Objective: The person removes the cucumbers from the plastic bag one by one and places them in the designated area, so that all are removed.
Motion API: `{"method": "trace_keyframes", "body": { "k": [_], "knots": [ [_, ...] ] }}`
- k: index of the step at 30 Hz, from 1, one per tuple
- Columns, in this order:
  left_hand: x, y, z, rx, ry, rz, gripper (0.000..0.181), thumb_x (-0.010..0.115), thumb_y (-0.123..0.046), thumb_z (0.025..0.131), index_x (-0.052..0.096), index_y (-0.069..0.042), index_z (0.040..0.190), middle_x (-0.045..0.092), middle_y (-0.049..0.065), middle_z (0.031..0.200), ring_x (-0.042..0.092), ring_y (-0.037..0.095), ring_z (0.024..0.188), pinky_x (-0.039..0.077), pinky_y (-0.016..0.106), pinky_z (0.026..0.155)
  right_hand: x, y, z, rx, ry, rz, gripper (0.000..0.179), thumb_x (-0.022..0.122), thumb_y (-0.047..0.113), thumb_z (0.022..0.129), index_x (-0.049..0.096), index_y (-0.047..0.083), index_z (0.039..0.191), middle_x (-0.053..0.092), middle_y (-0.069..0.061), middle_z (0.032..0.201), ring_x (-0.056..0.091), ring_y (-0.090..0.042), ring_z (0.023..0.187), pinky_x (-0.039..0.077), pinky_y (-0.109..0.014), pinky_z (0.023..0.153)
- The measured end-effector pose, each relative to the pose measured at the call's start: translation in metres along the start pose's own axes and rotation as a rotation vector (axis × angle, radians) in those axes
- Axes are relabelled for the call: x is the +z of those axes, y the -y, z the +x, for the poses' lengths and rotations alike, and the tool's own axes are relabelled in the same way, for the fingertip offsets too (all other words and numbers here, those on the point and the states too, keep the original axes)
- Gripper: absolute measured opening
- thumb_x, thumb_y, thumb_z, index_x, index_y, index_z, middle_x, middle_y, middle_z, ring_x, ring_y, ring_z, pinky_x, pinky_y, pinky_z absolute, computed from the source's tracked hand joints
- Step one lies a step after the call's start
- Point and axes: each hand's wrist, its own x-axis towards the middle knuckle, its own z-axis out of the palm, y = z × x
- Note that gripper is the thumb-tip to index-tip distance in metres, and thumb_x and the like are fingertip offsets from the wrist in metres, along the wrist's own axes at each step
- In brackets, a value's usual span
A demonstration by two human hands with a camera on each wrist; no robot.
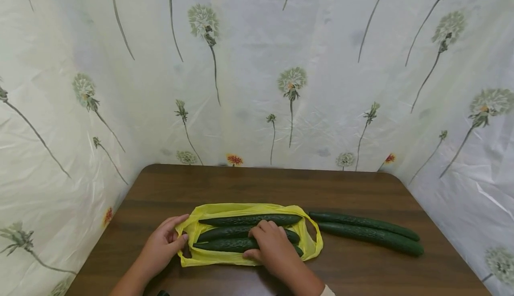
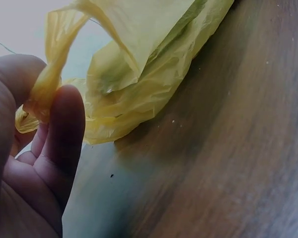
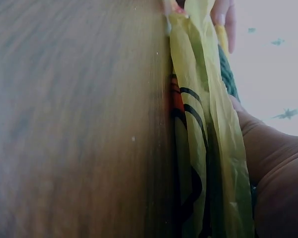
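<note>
A yellow plastic bag lies spread on the table with its upper side open and three long dark green cucumbers side by side in it. My left hand holds the bag's left end. The left wrist view shows its thumb and fingers pinching a twisted yellow handle. Over the two nearer cucumbers, my right hand reaches into the bag, fingers curled around them and thumb on the near side. In the right wrist view the bag's near wall, with black and red print, partly hides that hand.
Two more cucumbers lie together on the table to the right of the bag, their left ends close to its right handle loop. The brown wooden table meets a pale flower-printed sheet behind and at both sides.
</note>
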Motion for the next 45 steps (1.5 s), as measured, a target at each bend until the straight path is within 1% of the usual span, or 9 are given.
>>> {"method": "trace_keyframes", "body": {
  "k": [6,10,16,21,28,32,40,45],
  "knots": [
    [0.001,0.001,0.001,0.015,-0.004,0.007,0.049,0.075,-0.01,0.097,0.062,-0.011,0.145,0.057,0.01,0.127,0.049,0.009,0.066,0.047,0.024,0.055,-0.002,-0.002,0.0,-0.006,-0.006,0.005,0.048,0.076,0.06,0.086,0.072,0.023,0.116,0.058,0.009,0.107,0.047,-0.01,0.09,0.04,-0.031,0.075],
    [0.001,0.001,0.001,0.016,-0.002,0.006,0.049,0.075,-0.009,0.097,0.062,-0.011,0.145,0.057,0.01,0.128,0.049,0.008,0.066,0.047,0.024,0.055,-0.003,-0.002,0.001,-0.016,-0.013,-0.004,0.047,0.078,0.059,0.085,0.072,0.023,0.116,0.058,0.008,0.106,0.048,-0.011,0.09,0.041,-0.032,0.075],
    [0.0,-0.001,0.001,0.027,-0.001,0.005,0.049,0.075,-0.009,0.097,0.061,-0.009,0.145,0.057,0.011,0.128,0.048,0.008,0.066,0.047,0.024,0.055,-0.008,-0.001,0.002,-0.007,-0.02,-0.008,0.048,0.077,0.059,0.085,0.073,0.023,0.116,0.058,0.009,0.104,0.05,-0.012,0.092,0.043,-0.033,0.077],
    [-0.001,-0.001,0.0,0.026,0.002,0.004,0.05,0.075,-0.009,0.097,0.061,-0.009,0.145,0.057,0.012,0.128,0.048,0.008,0.067,0.047,0.024,0.055,-0.008,-0.002,0.002,-0.005,-0.023,0.003,0.048,0.077,0.058,0.086,0.073,0.023,0.118,0.058,0.009,0.105,0.049,-0.012,0.092,0.042,-0.032,0.076],
    [-0.003,-0.001,0.001,0.034,0.001,-0.001,0.051,0.075,-0.011,0.098,0.06,-0.009,0.146,0.056,0.012,0.13,0.047,0.008,0.066,0.047,0.024,0.055,-0.014,-0.001,0.004,-0.016,-0.05,0.004,0.046,0.077,0.057,0.086,0.073,0.024,0.118,0.056,0.009,0.104,0.047,-0.011,0.091,0.042,-0.034,0.078],
    [-0.004,-0.001,0.001,0.034,-0.002,0.004,0.05,0.075,-0.011,0.097,0.06,-0.009,0.146,0.057,0.011,0.13,0.048,0.009,0.067,0.047,0.024,0.055,-0.015,0.0,0.003,-0.02,-0.064,0.002,0.045,0.077,0.057,0.086,0.073,0.025,0.118,0.055,0.01,0.103,0.045,-0.01,0.088,0.041,-0.032,0.077],
    [-0.003,-0.001,-0.001,0.037,0.007,-0.003,0.051,0.074,-0.009,0.098,0.06,-0.009,0.146,0.057,0.012,0.133,0.048,0.008,0.064,0.047,0.025,0.054,-0.018,0.0,0.004,0.003,-0.081,-0.007,0.044,0.079,0.056,0.085,0.074,0.026,0.117,0.058,0.009,0.107,0.051,-0.012,0.095,0.046,-0.038,0.081],
    [-0.003,-0.003,-0.001,0.031,0.0,0.004,0.05,0.074,-0.009,0.097,0.061,-0.009,0.145,0.057,0.013,0.132,0.049,0.009,0.067,0.047,0.024,0.055,-0.02,0.001,0.003,0.011,-0.108,0.001,0.044,0.08,0.054,0.084,0.074,0.025,0.117,0.059,0.007,0.108,0.054,-0.015,0.097,0.047,-0.041,0.083]
  ]
}}
